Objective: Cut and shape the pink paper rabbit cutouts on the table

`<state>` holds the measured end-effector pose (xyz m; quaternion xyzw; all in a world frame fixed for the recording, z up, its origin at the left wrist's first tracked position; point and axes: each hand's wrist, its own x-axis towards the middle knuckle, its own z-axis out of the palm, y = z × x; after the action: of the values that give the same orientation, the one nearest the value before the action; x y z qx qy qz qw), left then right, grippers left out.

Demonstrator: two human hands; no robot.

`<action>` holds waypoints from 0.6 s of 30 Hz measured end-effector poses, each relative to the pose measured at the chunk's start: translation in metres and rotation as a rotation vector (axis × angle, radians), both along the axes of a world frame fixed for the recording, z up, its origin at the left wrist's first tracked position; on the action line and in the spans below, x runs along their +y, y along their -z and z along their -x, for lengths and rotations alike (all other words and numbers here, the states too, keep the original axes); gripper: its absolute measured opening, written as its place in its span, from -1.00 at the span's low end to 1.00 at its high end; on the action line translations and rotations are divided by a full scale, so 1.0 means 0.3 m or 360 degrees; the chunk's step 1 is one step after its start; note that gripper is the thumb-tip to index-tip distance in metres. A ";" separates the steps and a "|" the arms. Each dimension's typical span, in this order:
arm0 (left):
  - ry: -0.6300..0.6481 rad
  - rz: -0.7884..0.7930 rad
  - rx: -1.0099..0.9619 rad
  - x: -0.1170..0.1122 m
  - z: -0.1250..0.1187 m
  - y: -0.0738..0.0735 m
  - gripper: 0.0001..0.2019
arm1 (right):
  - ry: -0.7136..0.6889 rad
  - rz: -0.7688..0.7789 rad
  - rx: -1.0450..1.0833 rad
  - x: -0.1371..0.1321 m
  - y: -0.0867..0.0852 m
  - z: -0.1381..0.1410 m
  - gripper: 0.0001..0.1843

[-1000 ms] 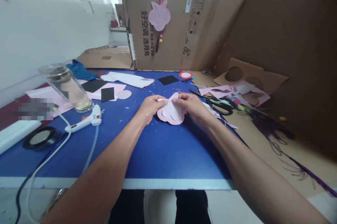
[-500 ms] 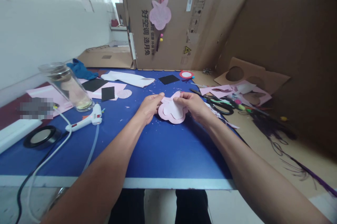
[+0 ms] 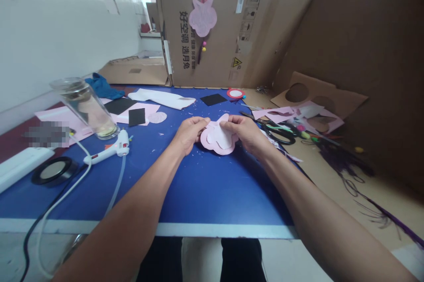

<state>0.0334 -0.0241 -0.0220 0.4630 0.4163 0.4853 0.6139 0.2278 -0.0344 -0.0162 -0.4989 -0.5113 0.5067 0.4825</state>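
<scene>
Between my two hands is a pink scalloped cutout (image 3: 215, 148) with pointed ears at its top. A smaller, paler cutout (image 3: 221, 137) of similar outline lies on its face. My left hand (image 3: 191, 133) pinches the upper left edge, thumb on top. On the upper right, my right hand (image 3: 244, 131) grips the cutout, its thumb pressing on the paler layer. The fingers behind the cutout are partly hidden. Black-handled scissors (image 3: 280, 135) lie just right of my right hand. A similar pink cutout (image 3: 203, 17) hangs on the cardboard ahead, with beads and a dark tassel below.
At left on the blue table (image 3: 212, 198) are a white glue gun (image 3: 112, 148), a lidded glass (image 3: 96, 110) and black tape (image 3: 54, 171). Black squares (image 3: 137, 117) and a white cloth-like strip (image 3: 159, 97) lie farther back. Pink offcuts (image 3: 274, 115) and purple cords (image 3: 380, 211) are at right.
The view has shifted very slightly. Both hands keep the same hold on the pink cutout, which looks turned a little.
</scene>
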 end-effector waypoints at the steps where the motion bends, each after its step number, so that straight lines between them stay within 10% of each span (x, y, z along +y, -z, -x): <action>1: -0.0009 -0.0004 0.0008 -0.001 0.000 0.000 -0.73 | 0.0003 0.0000 0.0001 0.000 0.000 0.000 -0.65; 18: -0.0077 -0.0030 0.0037 0.002 -0.002 0.005 -0.88 | 0.0001 -0.0110 -0.0022 0.003 -0.001 -0.007 -0.63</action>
<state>0.0340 -0.0235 -0.0234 0.4642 0.4300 0.4986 0.5925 0.2300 -0.0337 -0.0158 -0.4855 -0.5317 0.4852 0.4962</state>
